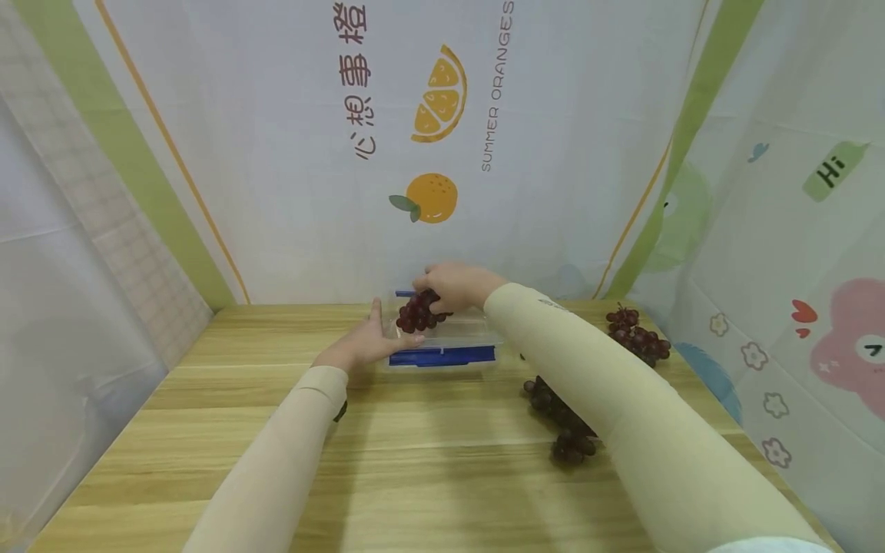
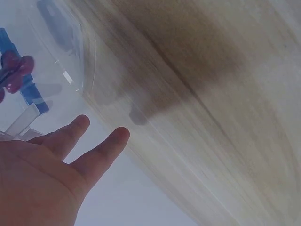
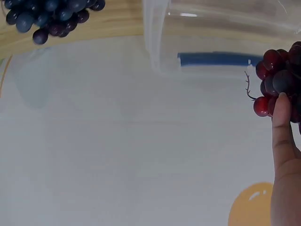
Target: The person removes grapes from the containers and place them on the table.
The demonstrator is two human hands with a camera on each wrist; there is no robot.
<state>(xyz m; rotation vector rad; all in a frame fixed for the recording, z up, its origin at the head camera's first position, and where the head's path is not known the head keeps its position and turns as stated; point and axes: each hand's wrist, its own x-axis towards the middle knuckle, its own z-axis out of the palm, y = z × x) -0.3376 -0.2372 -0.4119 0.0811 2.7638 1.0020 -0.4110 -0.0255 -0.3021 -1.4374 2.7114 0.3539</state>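
Note:
A clear plastic box point(image 1: 459, 332) with blue clip strips point(image 1: 442, 356) stands at the back of the table. My right hand point(image 1: 458, 287) holds a bunch of dark red grapes point(image 1: 416, 313) over the left part of the box. In the right wrist view, one finger point(image 3: 283, 127) lies against the grapes point(image 3: 273, 84) and a bare stem pokes out. My left hand point(image 1: 362, 340) is at the box's left end, with fingers spread and the thumb along its front left corner. In the left wrist view, two straight fingers point(image 2: 106, 153) show beside the box wall.
More dark grapes lie to the right: one bunch point(image 1: 639, 342) near the table's right edge, another point(image 1: 553, 407) partly hidden under my right sleeve point(image 1: 594, 369). A printed white curtain point(image 1: 311, 230) hangs right behind the wooden table point(image 1: 415, 476), with another cloth along the right.

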